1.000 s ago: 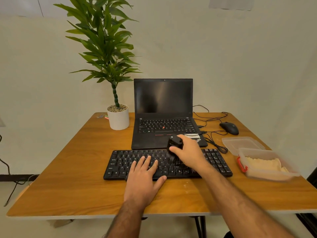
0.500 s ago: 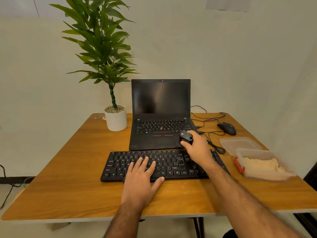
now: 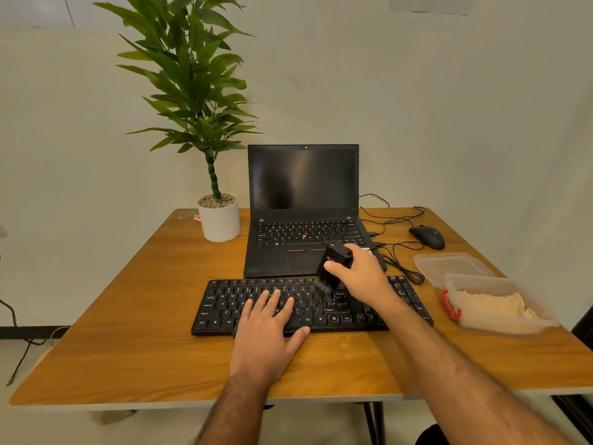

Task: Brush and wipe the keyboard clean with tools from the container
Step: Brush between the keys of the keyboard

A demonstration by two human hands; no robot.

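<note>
The table (image 3: 128, 316) is wood-grained with a smooth, slightly glossy top. The keyboard (image 3: 224, 303) under the left fingers (image 3: 272, 300) and the brush (image 3: 332, 264) between the right fingers (image 3: 333, 268) look like matt black plastic. The container (image 3: 500, 322) is cloudy clear plastic holding a nubbly yellow cloth (image 3: 491, 306); the pot (image 3: 219, 223) is smooth matt white.

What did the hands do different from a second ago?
The right hand, gripping the black brush throughout, swept right along the keyboard's far edge, then came back left, bristles on the top key row. The left hand stayed flat on the keys, steadying it. Nothing was picked up or let go; the container stayed put.
</note>
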